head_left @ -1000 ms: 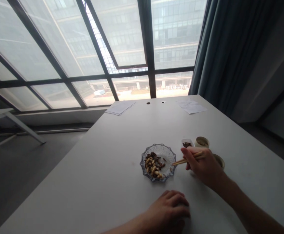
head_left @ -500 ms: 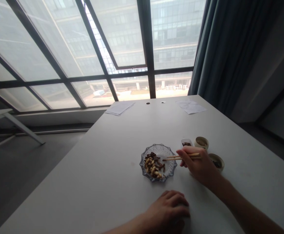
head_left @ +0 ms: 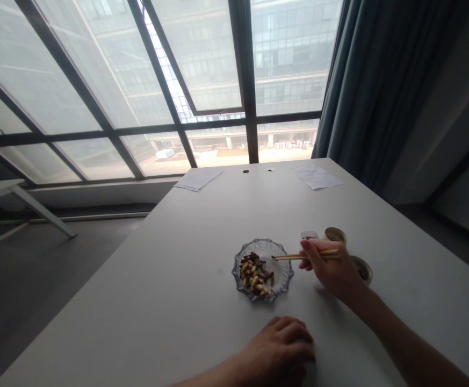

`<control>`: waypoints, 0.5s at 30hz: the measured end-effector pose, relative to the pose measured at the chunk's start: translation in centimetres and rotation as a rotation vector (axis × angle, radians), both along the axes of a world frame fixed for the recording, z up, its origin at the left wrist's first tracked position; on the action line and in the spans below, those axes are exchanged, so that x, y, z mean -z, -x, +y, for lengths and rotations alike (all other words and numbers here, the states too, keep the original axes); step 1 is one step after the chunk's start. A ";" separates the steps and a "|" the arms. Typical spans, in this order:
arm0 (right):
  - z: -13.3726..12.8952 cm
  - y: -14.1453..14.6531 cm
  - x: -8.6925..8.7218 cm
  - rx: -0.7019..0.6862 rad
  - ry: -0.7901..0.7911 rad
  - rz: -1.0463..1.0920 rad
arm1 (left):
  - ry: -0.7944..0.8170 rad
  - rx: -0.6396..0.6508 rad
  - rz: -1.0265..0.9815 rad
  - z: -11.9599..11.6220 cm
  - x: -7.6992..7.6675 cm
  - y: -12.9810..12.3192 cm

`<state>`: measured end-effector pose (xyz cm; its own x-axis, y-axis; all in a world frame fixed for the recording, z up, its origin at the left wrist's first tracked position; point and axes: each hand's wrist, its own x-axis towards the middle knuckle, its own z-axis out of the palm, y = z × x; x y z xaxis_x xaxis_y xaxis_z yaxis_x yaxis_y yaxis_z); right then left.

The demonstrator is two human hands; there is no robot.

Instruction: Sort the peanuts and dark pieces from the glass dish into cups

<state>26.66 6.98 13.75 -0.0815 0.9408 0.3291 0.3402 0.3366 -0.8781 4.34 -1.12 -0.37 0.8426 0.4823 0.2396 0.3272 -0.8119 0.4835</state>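
My right hand (head_left: 333,269) is closed around a pair of wooden chopsticks (head_left: 294,257), held level and pointing left. Their tips are close together over the right side of a scalloped clear glass dish (head_left: 238,287). A small dark bit shows at the tips; I cannot tell whether it is pinched. Inside the dish, pale peanuts (head_left: 254,279) lie mixed with dark brown, stick-like pieces (head_left: 254,257). My left hand (head_left: 280,344) rests palm down on the table in front of the dish, its fingers loosely bent and somewhat apart, with nothing visible in them.
Past my right hand stand a small white container (head_left: 309,235) and two small round bowls, one farther back (head_left: 334,235) and one partly hidden (head_left: 363,269). Paper sheets (head_left: 199,179) lie at the white table's far left, more sheets (head_left: 318,177) at its far right.
The chopsticks have shifted slightly right and up with my right hand, and their tips have drawn together. The left hand has stayed in place on the table.
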 end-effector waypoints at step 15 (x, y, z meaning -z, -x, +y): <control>-0.1 -6.3 -4.1 0.357 -0.194 -0.052 | 0.006 0.001 -0.021 0.0 -0.3 0.2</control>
